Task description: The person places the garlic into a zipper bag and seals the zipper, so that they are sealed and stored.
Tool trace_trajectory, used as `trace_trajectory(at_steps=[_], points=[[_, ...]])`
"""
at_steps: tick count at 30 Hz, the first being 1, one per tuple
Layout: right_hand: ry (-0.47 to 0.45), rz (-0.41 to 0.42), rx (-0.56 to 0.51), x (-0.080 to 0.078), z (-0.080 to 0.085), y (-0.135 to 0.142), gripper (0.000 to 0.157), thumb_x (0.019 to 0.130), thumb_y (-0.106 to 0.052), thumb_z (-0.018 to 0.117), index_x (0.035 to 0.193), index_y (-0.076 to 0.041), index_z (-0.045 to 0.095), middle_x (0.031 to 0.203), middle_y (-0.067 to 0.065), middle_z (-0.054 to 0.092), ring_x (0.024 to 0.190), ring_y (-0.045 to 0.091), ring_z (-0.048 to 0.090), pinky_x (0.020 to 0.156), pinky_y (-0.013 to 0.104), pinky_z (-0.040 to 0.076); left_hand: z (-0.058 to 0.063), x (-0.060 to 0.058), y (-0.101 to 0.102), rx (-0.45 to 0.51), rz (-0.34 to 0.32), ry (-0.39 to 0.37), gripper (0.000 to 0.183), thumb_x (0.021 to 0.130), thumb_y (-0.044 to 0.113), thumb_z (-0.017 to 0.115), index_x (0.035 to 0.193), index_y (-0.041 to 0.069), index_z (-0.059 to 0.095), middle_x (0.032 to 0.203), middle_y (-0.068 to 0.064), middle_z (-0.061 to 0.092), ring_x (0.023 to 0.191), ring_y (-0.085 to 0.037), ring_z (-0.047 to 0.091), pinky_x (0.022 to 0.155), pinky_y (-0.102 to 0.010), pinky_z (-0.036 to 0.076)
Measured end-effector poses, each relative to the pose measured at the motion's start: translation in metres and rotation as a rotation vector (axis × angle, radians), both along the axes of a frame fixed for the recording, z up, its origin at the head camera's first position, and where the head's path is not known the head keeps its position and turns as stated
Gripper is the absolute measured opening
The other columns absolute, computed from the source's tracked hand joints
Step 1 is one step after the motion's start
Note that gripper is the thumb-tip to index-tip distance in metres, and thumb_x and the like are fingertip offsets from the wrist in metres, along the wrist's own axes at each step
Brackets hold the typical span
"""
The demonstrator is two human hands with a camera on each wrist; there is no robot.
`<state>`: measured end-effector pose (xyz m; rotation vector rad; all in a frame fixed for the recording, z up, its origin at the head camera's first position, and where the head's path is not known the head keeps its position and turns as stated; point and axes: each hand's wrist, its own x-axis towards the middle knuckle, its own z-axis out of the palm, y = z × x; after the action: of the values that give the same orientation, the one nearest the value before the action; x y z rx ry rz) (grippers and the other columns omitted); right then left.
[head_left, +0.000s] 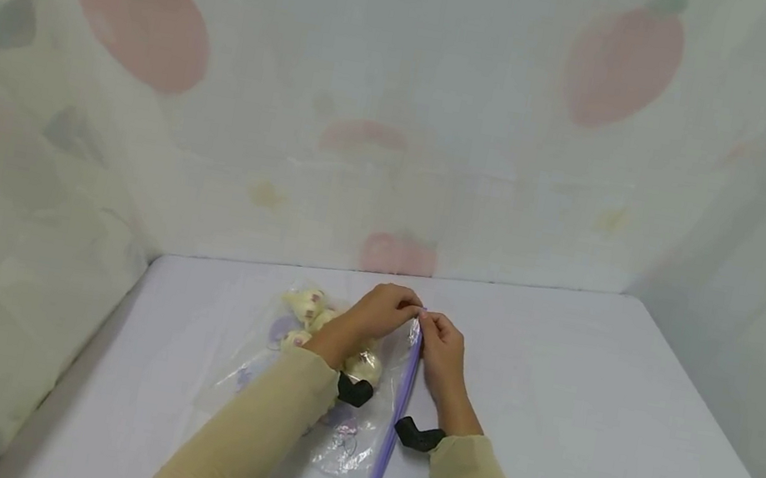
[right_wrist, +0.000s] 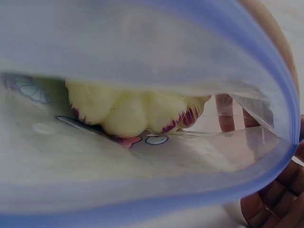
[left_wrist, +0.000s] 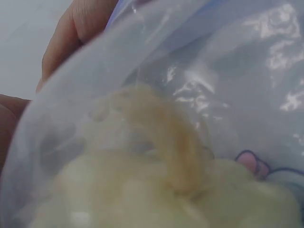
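A clear zip bag [head_left: 345, 465] with purple printed pictures lies on the table, its purple zip edge [head_left: 385, 451] facing right. Inside are several pale garlic bulbs [head_left: 306, 304]; the right wrist view shows purple streaks on the garlic [right_wrist: 128, 111] and the bag's mouth gaping. My left hand [head_left: 382, 308] reaches across the bag and pinches the far end of the zip edge. At that same corner, my right hand [head_left: 442, 350] pinches the strip from the outer side. Through the film, the left wrist view catches a brownish garlic stem [left_wrist: 175, 142] close up.
The white table [head_left: 587, 425] extends to both sides of the bag. Behind it hangs a pale curtain [head_left: 456, 74] with strawberry prints, and more cloth [head_left: 0, 209] closes off the left side. Black straps [head_left: 418, 435] sit on both wrists.
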<state>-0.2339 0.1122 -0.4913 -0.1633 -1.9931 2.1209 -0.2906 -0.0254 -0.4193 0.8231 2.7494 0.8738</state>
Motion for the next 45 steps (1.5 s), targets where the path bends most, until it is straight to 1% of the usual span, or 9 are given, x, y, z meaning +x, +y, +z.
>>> trace_trajectory(at_steps=[8,12,17,24,29,33,40,43,45], points=[[0.003,0.009,0.018,0.005,-0.001,0.0,0.03,0.097,-0.031,0.062,0.093,-0.002,0.068,0.061,-0.005,0.05,0.052,0.009,0.047,0.048,0.021,0.041,-0.005,0.008,0.002,0.052,0.041,-0.028,0.016,0.1,0.022,0.057,0.1,0.016,0.072,0.101,0.003,0.071,0.09,-0.012,0.061,0.08,-0.03,0.05],[0.004,0.002,0.051,0.006,-0.002,0.003,0.031,0.098,-0.032,0.061,0.091,-0.002,0.068,0.061,-0.004,0.05,0.053,0.009,0.047,0.048,0.022,0.041,-0.01,0.011,0.004,0.059,0.033,0.015,0.016,0.101,0.021,0.055,0.101,0.016,0.071,0.1,0.003,0.071,0.085,-0.011,0.059,0.076,-0.027,0.049],[0.007,-0.011,0.081,0.006,0.0,0.007,0.029,0.098,-0.032,0.06,0.089,-0.005,0.067,0.064,-0.003,0.05,0.055,0.009,0.047,0.049,0.022,0.041,-0.011,0.011,0.008,0.074,0.024,0.031,0.016,0.102,0.022,0.055,0.101,0.016,0.07,0.099,0.003,0.07,0.081,-0.011,0.057,0.072,-0.027,0.047],[-0.013,-0.007,0.061,0.009,0.004,0.012,0.03,0.097,-0.029,0.061,0.085,-0.002,0.064,0.063,-0.001,0.049,0.055,0.011,0.047,0.049,0.022,0.042,-0.011,0.012,0.014,0.063,0.002,0.058,0.014,0.102,0.021,0.055,0.099,0.014,0.067,0.097,0.001,0.069,0.079,-0.012,0.057,0.072,-0.027,0.047],[-0.035,0.007,0.035,0.012,0.003,0.015,0.033,0.098,-0.028,0.061,0.085,0.003,0.063,0.064,0.006,0.05,0.055,0.014,0.047,0.048,0.023,0.044,-0.014,0.014,0.018,0.06,-0.004,0.054,0.014,0.102,0.021,0.054,0.098,0.014,0.066,0.098,0.0,0.069,0.083,-0.013,0.058,0.074,-0.029,0.048],[-0.055,0.012,0.037,0.012,0.001,0.017,0.032,0.098,-0.025,0.06,0.082,0.003,0.061,0.063,0.006,0.05,0.055,0.013,0.047,0.048,0.023,0.044,-0.016,0.012,0.02,0.078,-0.007,0.038,0.015,0.102,0.023,0.053,0.099,0.014,0.065,0.097,0.001,0.067,0.081,-0.012,0.057,0.073,-0.028,0.047],[-0.086,0.085,0.101,0.014,-0.001,0.018,0.027,0.096,-0.021,0.06,0.077,-0.002,0.061,0.06,-0.003,0.051,0.055,0.011,0.048,0.051,0.022,0.044,-0.024,0.001,0.017,0.128,0.056,0.039,0.014,0.101,0.025,0.054,0.099,0.015,0.065,0.091,0.002,0.065,0.077,-0.013,0.053,0.07,-0.028,0.046],[-0.089,0.103,0.114,0.018,-0.003,0.018,0.027,0.095,-0.02,0.061,0.077,-0.001,0.061,0.06,-0.001,0.05,0.055,0.012,0.048,0.051,0.022,0.043,-0.023,-0.001,0.016,0.143,0.07,0.015,0.016,0.102,0.024,0.054,0.101,0.014,0.065,0.091,0.0,0.065,0.078,-0.014,0.054,0.071,-0.03,0.047],[-0.083,0.115,0.123,0.021,-0.002,0.018,0.027,0.095,-0.02,0.062,0.077,0.0,0.061,0.06,0.0,0.049,0.055,0.012,0.048,0.051,0.022,0.043,-0.021,-0.003,0.015,0.151,0.083,0.021,0.016,0.102,0.024,0.054,0.103,0.013,0.065,0.092,-0.001,0.066,0.08,-0.014,0.055,0.073,-0.031,0.048]])
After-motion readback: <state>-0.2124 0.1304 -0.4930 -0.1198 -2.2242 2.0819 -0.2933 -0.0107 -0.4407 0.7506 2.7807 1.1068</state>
